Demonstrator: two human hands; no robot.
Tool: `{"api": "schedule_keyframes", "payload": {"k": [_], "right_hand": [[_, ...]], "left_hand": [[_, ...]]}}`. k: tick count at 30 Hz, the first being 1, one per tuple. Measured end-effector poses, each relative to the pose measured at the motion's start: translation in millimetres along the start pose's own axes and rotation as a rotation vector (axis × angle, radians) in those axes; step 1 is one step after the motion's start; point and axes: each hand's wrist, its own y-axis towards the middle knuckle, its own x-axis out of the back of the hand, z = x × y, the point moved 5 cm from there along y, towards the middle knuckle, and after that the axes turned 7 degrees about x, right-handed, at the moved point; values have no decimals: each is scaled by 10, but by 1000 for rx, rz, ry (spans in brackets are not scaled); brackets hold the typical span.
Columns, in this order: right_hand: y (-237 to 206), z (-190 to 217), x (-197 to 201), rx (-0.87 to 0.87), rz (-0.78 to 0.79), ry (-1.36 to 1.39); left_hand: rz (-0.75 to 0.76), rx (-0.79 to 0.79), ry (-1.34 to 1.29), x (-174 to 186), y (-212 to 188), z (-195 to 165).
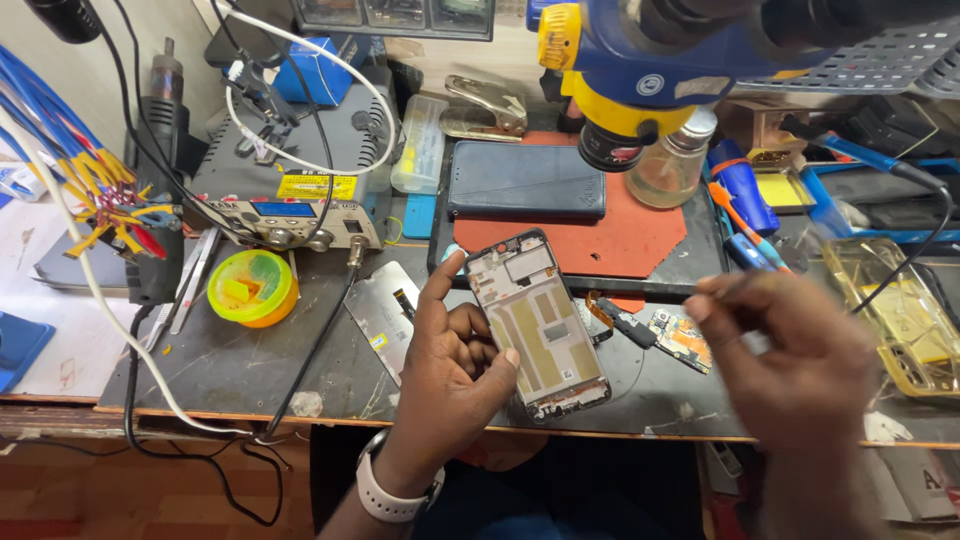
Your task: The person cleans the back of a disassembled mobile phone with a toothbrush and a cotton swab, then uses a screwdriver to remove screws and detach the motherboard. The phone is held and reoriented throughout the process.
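One left hand [450, 365] gripping flat phone frame [537, 325]

Both arms are bare — no sleeve shows on either forearm. The left hand [455, 355] carries a white smartwatch [392, 492] on the wrist, its smooth, rounded band wrapping fully around. The right hand [800, 370] wears nothing visible — no ring, no band — and appears blurred. Short, plain fingernails [513, 357] show on the left hand.
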Motion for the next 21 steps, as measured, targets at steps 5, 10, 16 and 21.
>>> {"api": "schedule_keyframes", "payload": {"k": [5,10,16,21], "right_hand": [[-375,-72,-461,-235,-101,317],[-372,-81,-736,-340,54,343],[-352,-178,-862,-396,121,315],[-365,-162,-878,-341,144,257]], "left_hand": [[69,-1,-38,-30,-20,-56],[90,7,-45,-42,-32,-70],[169,25,-175,-22,-73,-49],[198,8,-194,-13,-82,-25]]}}
